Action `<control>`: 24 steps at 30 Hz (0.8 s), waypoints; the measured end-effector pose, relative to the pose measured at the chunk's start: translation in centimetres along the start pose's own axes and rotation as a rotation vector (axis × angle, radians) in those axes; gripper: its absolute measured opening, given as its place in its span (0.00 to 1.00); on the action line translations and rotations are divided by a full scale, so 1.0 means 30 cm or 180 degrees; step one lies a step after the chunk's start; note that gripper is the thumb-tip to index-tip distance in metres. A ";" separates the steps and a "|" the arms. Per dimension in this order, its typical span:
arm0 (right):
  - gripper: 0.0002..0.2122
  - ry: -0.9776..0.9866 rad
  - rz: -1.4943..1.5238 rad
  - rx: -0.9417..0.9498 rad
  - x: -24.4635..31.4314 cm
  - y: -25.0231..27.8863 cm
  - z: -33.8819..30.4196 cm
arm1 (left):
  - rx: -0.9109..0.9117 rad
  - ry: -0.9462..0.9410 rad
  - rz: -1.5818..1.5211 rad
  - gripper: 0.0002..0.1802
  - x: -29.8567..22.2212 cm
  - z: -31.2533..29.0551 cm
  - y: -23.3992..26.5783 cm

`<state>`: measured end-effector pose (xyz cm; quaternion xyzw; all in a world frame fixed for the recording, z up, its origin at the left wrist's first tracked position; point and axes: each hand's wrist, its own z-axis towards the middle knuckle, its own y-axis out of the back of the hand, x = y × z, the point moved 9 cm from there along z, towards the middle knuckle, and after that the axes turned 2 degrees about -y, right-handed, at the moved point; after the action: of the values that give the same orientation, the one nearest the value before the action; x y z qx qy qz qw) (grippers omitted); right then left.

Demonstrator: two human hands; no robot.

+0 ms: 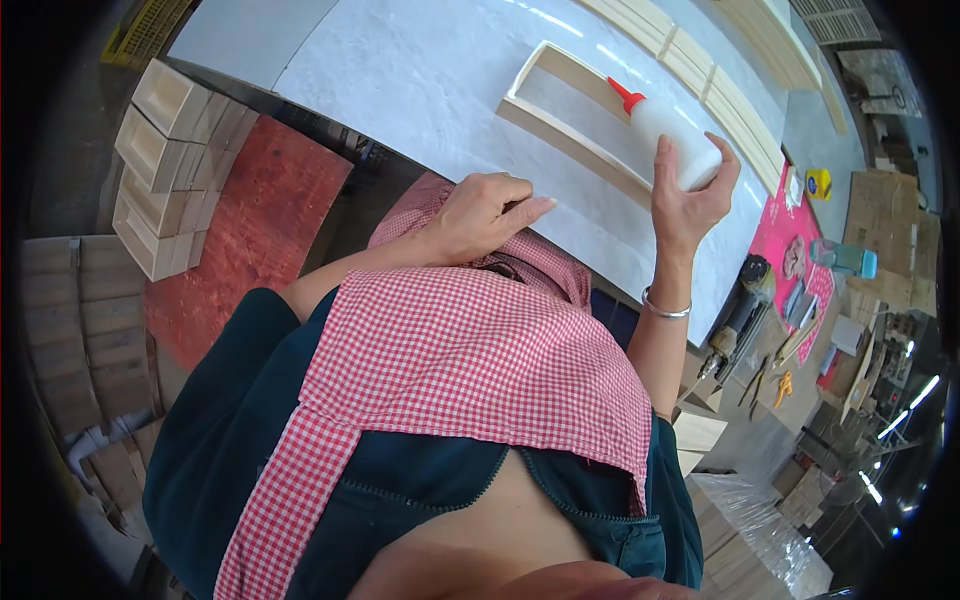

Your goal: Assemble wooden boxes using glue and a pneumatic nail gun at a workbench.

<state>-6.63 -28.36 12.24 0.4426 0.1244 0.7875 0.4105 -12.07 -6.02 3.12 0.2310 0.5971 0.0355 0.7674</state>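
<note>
My right hand (692, 200) is wrapped round the lower part of a white squeeze bottle (672, 140) with a red pointed nozzle. The bottle is tilted, its nozzle toward the upper left, over a narrow rectangular wooden frame (560, 125). That frame lies on the pale marbled tabletop (420, 90); the bottle and hand hide its right end. By the table's near edge is my left hand (490, 215), its fingers loosely bent and its thumb held apart. Nothing shows in it.
Pale wooden strips (690, 65) line the table's far side. Stacked wooden boxes (165, 170) stand on a red board (260, 220) at left. At right are a power tool (740, 310), orange-handled pliers (785, 388), a yellow tape measure (818, 184) and a pink cloth (775, 235).
</note>
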 end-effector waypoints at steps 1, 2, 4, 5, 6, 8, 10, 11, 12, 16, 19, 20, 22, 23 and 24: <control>0.24 -0.0028 -0.0044 -0.0028 -0.014 0.023 -0.007 | 0.0016 0.0018 -0.0013 0.27 0.001 0.000 -0.003; 0.24 -0.0055 -0.0086 -0.0056 -0.028 0.047 -0.015 | 0.0031 0.0037 -0.0026 0.27 0.001 0.000 -0.007; 0.23 -0.0108 -0.0169 -0.0112 -0.054 0.087 -0.025 | 0.0059 0.0074 -0.0048 0.26 0.003 0.000 -0.012; 0.23 -0.0126 -0.0206 -0.0140 -0.066 0.108 -0.030 | 0.0098 0.0050 -0.0067 0.26 -0.002 0.001 -0.019; 0.23 -0.0166 -0.0245 -0.0191 -0.078 0.132 -0.035 | 0.0118 0.0088 -0.0073 0.26 -0.002 0.002 -0.022; 0.24 -0.0242 -0.0321 -0.0293 -0.101 0.178 -0.045 | 0.0155 0.0165 -0.0082 0.26 -0.001 0.004 -0.027; 0.24 -0.0294 -0.0389 -0.0367 -0.123 0.221 -0.056 | 0.0206 0.0184 -0.0099 0.26 0.000 0.004 -0.038; 0.24 -0.0308 -0.0457 -0.0400 -0.134 0.242 -0.063 | 0.0198 0.0194 -0.0115 0.26 0.001 0.004 -0.040; 0.23 -0.0322 -0.0524 -0.0431 -0.144 0.262 -0.069 | 0.0188 0.0206 -0.0130 0.26 0.002 0.003 -0.042; 0.22 -0.0383 -0.0690 -0.0544 -0.181 0.330 -0.092 | 0.0212 0.0228 -0.0158 0.26 0.000 0.004 -0.052; 0.22 -0.0439 -0.0723 -0.0640 -0.204 0.369 -0.104 | 0.0258 0.0269 -0.0128 0.26 -0.002 0.007 -0.057; 0.22 -0.0450 -0.0736 -0.0653 -0.210 0.377 -0.107 | 0.0276 0.0260 -0.0131 0.26 -0.003 0.007 -0.059; 0.23 -0.0432 -0.0751 -0.0732 -0.218 0.395 -0.111 | 0.0278 0.0267 -0.0132 0.26 -0.002 0.007 -0.061; 0.23 -0.0422 -0.0757 -0.0771 -0.221 0.404 -0.114 | 0.0278 0.0271 -0.0133 0.26 -0.002 0.006 -0.062; 0.24 -0.0412 -0.0764 -0.0809 -0.222 0.411 -0.117 | 0.0277 0.0277 -0.0133 0.26 -0.001 0.006 -0.063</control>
<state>-14.25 -40.61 13.15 0.4190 0.0492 0.7120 0.5613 -12.33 -7.78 2.44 0.2498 0.6355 0.0034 0.7306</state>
